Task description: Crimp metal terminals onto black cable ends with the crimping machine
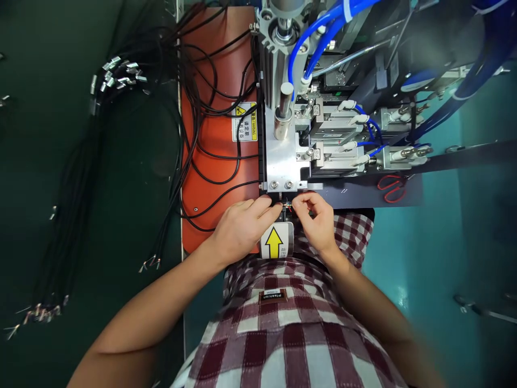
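Note:
My left hand (238, 226) and my right hand (319, 218) meet at the front of a machine's metal press head (283, 156). Both pinch the stripped end of a thin black cable (286, 205), whose small coloured wires show between my fingertips, just under the head's lower edge. The cable runs left from my left hand across an orange mat (218, 134). A label with a yellow arrow (275, 241) sits just below my hands, pointing at the head.
Loops of black cables (202, 97) lie over the orange mat and hang off to the left, with metal plug ends (119, 73) bunched at the upper left. Blue air hoses (319, 37) and cylinders fill the machine at right. Red scissors (391, 188) rest on the machine's dark ledge.

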`<state>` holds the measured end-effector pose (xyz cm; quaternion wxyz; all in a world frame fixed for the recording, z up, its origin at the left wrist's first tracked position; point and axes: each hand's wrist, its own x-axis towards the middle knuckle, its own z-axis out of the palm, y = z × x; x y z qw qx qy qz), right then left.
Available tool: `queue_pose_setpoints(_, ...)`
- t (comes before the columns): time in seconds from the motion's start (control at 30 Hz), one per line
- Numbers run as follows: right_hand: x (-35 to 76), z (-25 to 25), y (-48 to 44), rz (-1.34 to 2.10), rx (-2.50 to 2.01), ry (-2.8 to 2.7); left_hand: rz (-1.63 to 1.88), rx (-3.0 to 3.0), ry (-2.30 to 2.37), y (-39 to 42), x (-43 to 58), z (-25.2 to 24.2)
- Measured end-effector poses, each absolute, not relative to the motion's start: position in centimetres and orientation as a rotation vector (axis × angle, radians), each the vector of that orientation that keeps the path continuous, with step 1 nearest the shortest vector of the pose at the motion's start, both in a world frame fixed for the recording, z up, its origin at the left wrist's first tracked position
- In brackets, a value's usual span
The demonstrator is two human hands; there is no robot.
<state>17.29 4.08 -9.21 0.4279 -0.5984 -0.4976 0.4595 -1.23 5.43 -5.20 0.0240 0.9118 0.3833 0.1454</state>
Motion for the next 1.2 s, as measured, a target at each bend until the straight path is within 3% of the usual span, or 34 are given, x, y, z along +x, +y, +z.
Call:
queue_pose_setpoints(0.23,17.3,-8.6,3.8,0.671,-1.417,-1.679,0.375,2.802,1.21,5.3,-1.3,-5.2)
queue_pose_setpoints(0.83,17.2,-8.9,3.9,1.374,-1.569,-1.064,0.352,2.792,1.209,5.3,-1.3,-5.2)
queue_pose_setpoints(1.07,17.2,-8.7,2.3,1.357,-1.529,-1.046,0.405,2.777,1.187,5.3,-1.4,-5.4)
queue_pose_setpoints(1.2,16.8,-7.3,2.2,1.013,-1.585,-1.38,0.392,2.753,1.208,5.3,-1.4,-5.4)
